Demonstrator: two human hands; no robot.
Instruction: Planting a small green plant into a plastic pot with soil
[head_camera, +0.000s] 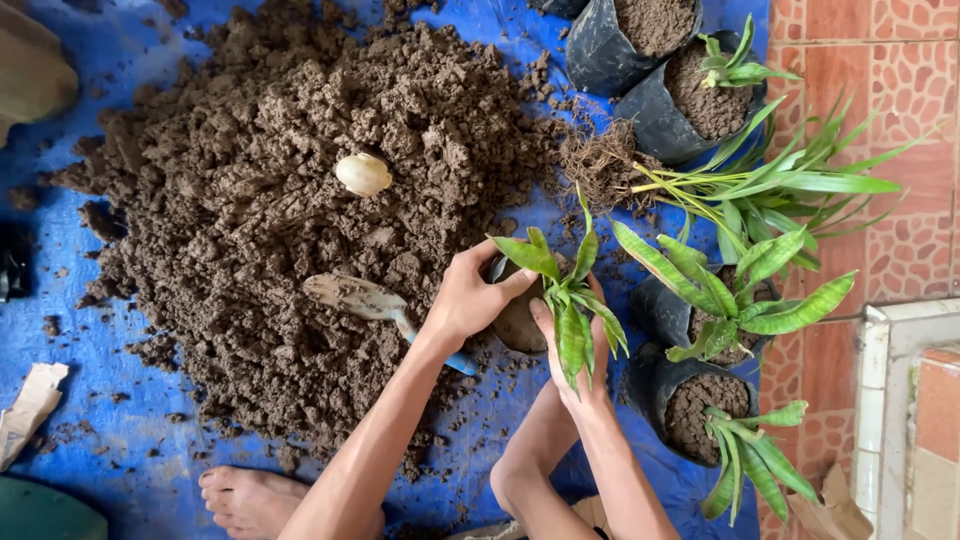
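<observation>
Small green seedling (565, 300) upright in black nursery bag (518, 318), centre of blue tarp (120, 420), at edge of soil heap (290, 200). Left hand (470, 295) cups bag's left side, fingers curled over rim. Right hand (572, 370) supports right side, fingers spread behind leaves. Trowel (375, 305) lies on soil beside left wrist. Potted seedlings (720, 330) stand to right.

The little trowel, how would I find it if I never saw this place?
Start at the big heap of brown soil on the blue plastic sheet. At its lower edge, beside the person's left hand, lies the small soil-caked trowel. Its blue handle and flat blade distinguish it from the round pale shell higher up.
</observation>
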